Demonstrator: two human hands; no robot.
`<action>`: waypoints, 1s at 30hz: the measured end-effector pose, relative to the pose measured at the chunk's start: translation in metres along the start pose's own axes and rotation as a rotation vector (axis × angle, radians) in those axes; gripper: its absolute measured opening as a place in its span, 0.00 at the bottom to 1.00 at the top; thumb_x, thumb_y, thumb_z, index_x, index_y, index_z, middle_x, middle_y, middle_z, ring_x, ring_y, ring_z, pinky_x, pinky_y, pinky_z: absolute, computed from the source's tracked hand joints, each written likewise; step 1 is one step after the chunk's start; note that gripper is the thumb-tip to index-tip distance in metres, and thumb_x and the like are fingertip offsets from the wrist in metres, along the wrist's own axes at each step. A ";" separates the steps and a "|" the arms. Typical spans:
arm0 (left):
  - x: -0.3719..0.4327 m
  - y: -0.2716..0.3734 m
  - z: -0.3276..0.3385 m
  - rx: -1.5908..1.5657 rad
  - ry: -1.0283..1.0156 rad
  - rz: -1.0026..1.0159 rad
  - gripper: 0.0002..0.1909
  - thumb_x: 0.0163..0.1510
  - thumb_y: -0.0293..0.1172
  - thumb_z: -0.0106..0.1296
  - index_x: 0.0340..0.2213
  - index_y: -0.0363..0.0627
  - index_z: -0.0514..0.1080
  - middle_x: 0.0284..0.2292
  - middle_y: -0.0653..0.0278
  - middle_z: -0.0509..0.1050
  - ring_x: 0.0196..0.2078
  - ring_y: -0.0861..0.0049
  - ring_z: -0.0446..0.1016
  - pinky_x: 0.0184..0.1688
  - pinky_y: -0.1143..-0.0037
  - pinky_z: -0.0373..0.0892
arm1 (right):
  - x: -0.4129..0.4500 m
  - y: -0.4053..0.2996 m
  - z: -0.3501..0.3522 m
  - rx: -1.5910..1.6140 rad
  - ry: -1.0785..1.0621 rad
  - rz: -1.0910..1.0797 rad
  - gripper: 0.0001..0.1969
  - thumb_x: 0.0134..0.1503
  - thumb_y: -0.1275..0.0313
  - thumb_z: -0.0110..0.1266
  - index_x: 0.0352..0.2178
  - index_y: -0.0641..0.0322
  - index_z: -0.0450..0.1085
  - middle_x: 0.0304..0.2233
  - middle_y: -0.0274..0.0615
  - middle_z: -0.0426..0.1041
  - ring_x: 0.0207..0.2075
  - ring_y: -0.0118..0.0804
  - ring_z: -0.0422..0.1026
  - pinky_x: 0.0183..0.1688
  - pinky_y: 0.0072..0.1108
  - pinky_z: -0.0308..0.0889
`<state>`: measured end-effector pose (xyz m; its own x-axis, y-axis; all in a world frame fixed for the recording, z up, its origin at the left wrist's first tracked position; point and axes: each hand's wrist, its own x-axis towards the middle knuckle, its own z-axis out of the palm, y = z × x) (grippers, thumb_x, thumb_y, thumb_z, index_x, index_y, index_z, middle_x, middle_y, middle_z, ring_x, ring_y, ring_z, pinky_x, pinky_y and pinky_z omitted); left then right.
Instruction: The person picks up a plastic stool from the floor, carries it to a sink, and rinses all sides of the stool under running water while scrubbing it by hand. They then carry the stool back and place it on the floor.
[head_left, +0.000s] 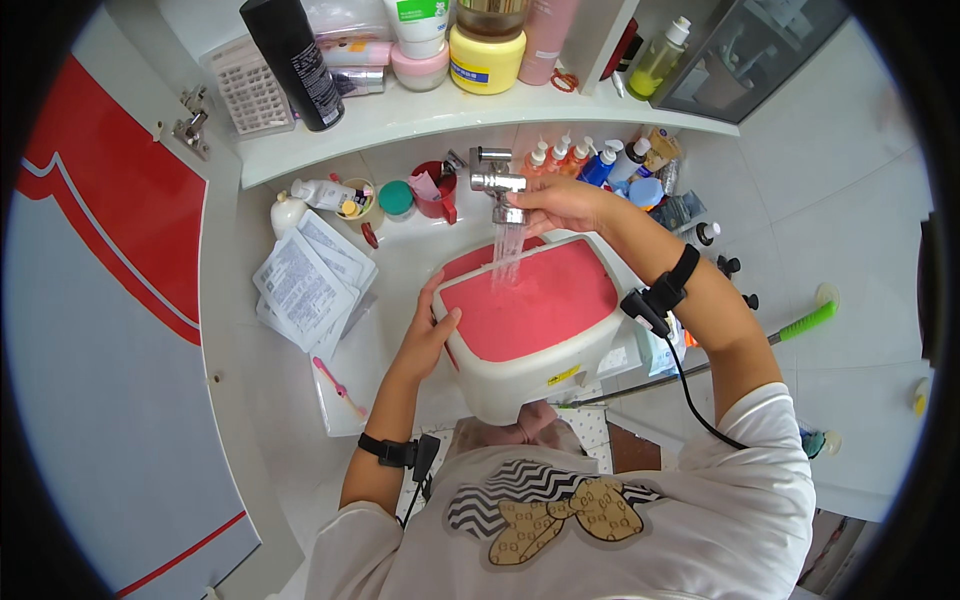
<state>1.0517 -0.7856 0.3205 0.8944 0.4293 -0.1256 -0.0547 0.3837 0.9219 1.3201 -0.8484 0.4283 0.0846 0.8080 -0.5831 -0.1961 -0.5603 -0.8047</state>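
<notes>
Water runs from a chrome faucet (499, 184) onto the pink panel of a white and pink plastic box-like thing (536, 300), which is tilted over the washbasin (390, 262). My left hand (431, 330) grips its left edge, thumb on the pink face. At the faucet's spout, my right hand (559, 206) has thumb and fingers around the metal just above the stream. The white body of the thing faces me and bears a yellow sticker. Its underside and the bottom of the basin beneath it are hidden.
Flat white packets (307, 285) and a pink toothbrush (339, 386) lie at the basin's left. A red mug (435, 191) and a green-lidded jar (396, 199) stand behind. Pump bottles (598, 166) crowd the back right. Above, a white shelf (420, 112) holds jars and a black spray can (292, 64).
</notes>
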 end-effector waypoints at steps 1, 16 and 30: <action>0.000 0.001 0.001 -0.009 0.001 -0.008 0.30 0.49 0.28 0.43 0.52 0.44 0.44 0.50 0.57 0.51 0.52 0.73 0.51 0.53 0.76 0.49 | 0.000 0.000 0.001 0.061 -0.017 -0.011 0.17 0.51 0.63 0.47 0.36 0.66 0.61 0.32 0.41 0.69 0.34 0.29 0.69 0.38 0.19 0.66; -0.002 0.004 -0.003 0.273 0.065 -0.026 0.26 0.50 0.32 0.43 0.50 0.44 0.51 0.50 0.55 0.52 0.54 0.70 0.48 0.54 0.74 0.46 | -0.021 0.005 -0.021 0.064 -0.052 0.024 0.16 0.53 0.64 0.44 0.37 0.67 0.59 0.31 0.44 0.68 0.29 0.32 0.72 0.32 0.20 0.70; -0.003 -0.003 0.001 0.363 0.155 0.122 0.19 0.50 0.31 0.41 0.45 0.43 0.59 0.47 0.57 0.54 0.53 0.69 0.51 0.53 0.76 0.48 | -0.082 0.092 0.105 -1.344 0.231 -0.272 0.28 0.54 0.51 0.27 0.52 0.53 0.48 0.55 0.49 0.41 0.58 0.46 0.36 0.55 0.39 0.35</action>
<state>1.0496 -0.7887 0.3180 0.8122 0.5823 -0.0350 0.0284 0.0204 0.9994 1.1927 -0.9466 0.4140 0.1517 0.9444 -0.2917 0.9204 -0.2426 -0.3067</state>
